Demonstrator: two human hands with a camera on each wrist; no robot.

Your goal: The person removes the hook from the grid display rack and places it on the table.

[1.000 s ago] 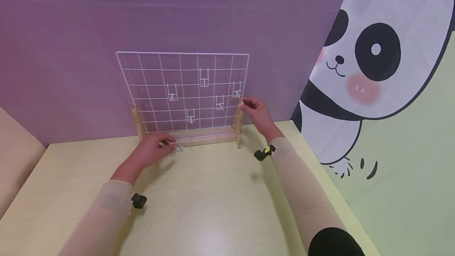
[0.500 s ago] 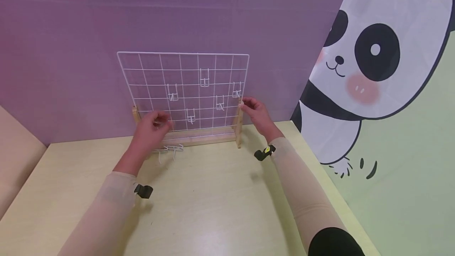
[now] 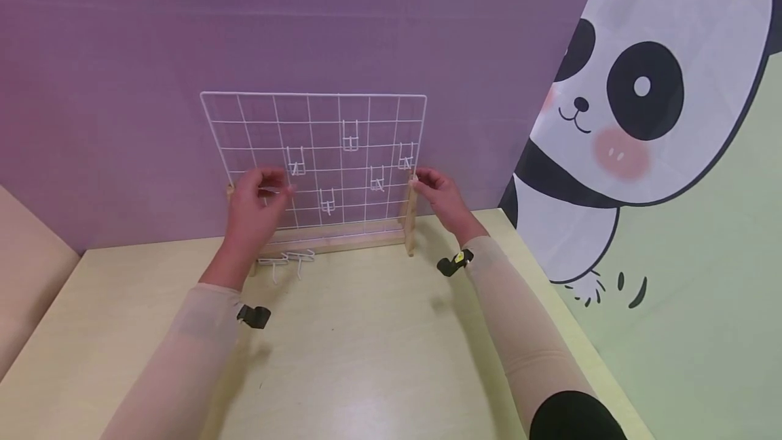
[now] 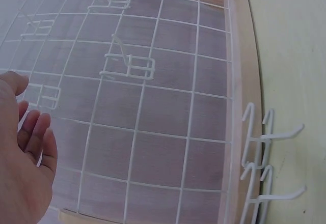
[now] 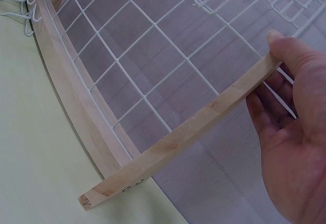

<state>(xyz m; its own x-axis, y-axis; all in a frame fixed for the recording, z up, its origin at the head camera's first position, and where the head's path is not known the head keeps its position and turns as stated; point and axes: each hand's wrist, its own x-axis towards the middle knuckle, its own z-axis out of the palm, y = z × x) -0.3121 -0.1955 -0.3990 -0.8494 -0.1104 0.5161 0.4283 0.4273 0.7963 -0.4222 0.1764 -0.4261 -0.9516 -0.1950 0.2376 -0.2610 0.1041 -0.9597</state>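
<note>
A white wire grid panel (image 3: 314, 94) leans back in a wooden stand (image 3: 342, 243). Several white wire hooks (image 4: 137, 67) hang on its middle and right parts. My left hand (image 3: 256, 206) is raised before the panel's left side, fingers loosely bent and nothing visible between them. In the left wrist view its fingertips (image 4: 35, 127) are close to one hung hook (image 4: 48, 95). With thumb and fingers, my right hand (image 3: 442, 199) grips the upper end of the stand's right post (image 5: 178, 137). Two loose hooks (image 3: 301, 257) lean against the stand's front bar.
The stand is on a pale wooden table (image 3: 366, 331), near its back edge. Behind it rises a purple wall covering (image 3: 489, 87). A panda picture (image 3: 641, 155) fills the wall on the right.
My left hand has risen from beside the loose hooks at the stand's base to the left part of the panel, uncovering those hooks. My right hand has stayed on the post.
</note>
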